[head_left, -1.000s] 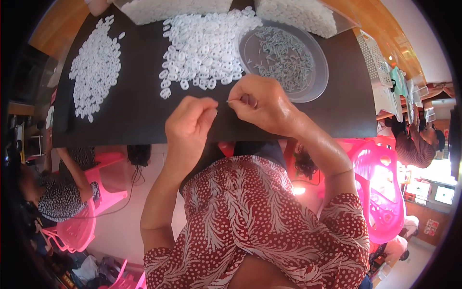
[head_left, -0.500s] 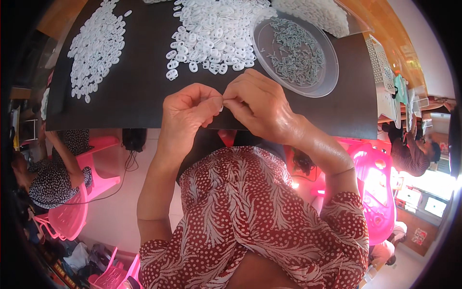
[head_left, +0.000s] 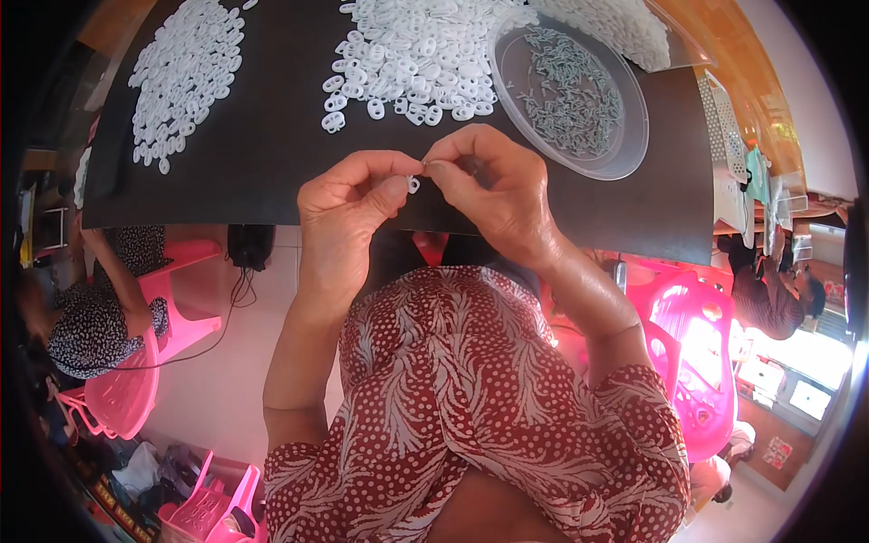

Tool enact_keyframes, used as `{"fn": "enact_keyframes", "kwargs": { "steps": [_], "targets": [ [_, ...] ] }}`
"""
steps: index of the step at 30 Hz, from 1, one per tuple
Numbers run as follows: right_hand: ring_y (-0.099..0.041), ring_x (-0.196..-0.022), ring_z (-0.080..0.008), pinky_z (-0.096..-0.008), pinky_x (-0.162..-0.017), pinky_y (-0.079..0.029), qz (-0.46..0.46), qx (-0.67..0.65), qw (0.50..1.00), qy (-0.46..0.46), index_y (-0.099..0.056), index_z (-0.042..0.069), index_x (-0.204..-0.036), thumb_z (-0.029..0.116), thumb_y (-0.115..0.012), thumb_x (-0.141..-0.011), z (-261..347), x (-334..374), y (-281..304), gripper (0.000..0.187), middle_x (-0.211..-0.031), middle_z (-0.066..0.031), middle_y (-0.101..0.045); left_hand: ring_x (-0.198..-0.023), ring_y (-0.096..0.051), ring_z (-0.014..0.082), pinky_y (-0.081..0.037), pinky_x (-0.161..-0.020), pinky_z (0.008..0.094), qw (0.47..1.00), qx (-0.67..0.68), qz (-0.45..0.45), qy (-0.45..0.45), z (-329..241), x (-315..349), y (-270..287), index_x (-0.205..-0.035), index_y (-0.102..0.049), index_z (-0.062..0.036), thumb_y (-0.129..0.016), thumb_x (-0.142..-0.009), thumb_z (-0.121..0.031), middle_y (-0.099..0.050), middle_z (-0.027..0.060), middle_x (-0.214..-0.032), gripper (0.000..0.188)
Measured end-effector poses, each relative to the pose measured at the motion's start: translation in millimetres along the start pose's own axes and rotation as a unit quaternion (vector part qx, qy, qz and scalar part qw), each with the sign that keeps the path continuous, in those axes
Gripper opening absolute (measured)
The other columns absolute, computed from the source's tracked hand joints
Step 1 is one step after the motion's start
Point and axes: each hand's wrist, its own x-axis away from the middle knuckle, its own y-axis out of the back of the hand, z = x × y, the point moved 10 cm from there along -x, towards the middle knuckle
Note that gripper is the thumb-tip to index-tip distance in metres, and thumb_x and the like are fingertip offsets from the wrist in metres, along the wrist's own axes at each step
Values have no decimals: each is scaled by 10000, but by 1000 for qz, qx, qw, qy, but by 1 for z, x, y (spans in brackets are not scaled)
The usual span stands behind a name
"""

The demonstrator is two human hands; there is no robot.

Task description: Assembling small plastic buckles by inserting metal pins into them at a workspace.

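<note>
My left hand (head_left: 348, 201) pinches a small white oval plastic piece (head_left: 414, 185) with a hole in it, its edge showing past the thumb. Thumb and forefinger of my right hand (head_left: 493, 181) are pressed together at the same spot, against the left fingertip; what they grip is too small to make out. Both hands are above the front part of the dark table. Beyond them lies a big heap of white two-holed plastic pieces (head_left: 425, 54). A clear round tub (head_left: 634, 149) of small grey screws (head_left: 575, 95) stands to the right of the heap.
A second pile of white pieces (head_left: 181, 81) lies at the table's left. A clear container of white parts (head_left: 625, 27) stands at the back right. Pink plastic chairs (head_left: 127, 389) are on both sides. Another person (head_left: 100, 317) sits at the left.
My hands have shifted slightly, with the fingertips a little higher in view. The white piece shows more below them. The table's contents sit slightly differently in view, as the camera has moved.
</note>
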Motion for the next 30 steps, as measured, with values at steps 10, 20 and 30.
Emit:
{"fn": "enact_keyframes", "kwargs": {
  "steps": [10, 20, 30],
  "targets": [
    [-533, -643, -64, -224, -583, -453, -2, -57, 998, 3, -626, 13, -848, 19, -653, -798, -8, 2, -11, 57, -763, -20, -596, -728, -527, 61, -425, -665, 189, 998, -19, -34, -56, -3, 7, 10, -980, -620, 11, -644, -871, -74, -607, 15, -856, 141],
    [-543, -661, -56, -213, -606, -453, 18, -94, 995, 5, -610, 17, -939, 17, -667, -794, -7, 2, -15, 156, -784, -22, -627, -694, -487, 50, -410, -622, 172, 979, -160, -25, -128, -18, 13, 4, -1095, -608, 21, -620, -888, -50, -580, 5, -843, 219],
    [-606, -711, -85, -233, -632, -477, 31, -71, 997, 4, -550, -3, -1021, 7, -666, -790, -5, 0, -16, 259, -806, -61, -669, -779, -507, 44, -429, -699, 170, 968, -204, -38, -144, -26, 15, 4, -1166, -580, 7, -631, -863, 17, -545, -13, -887, 308]
  ]
}}
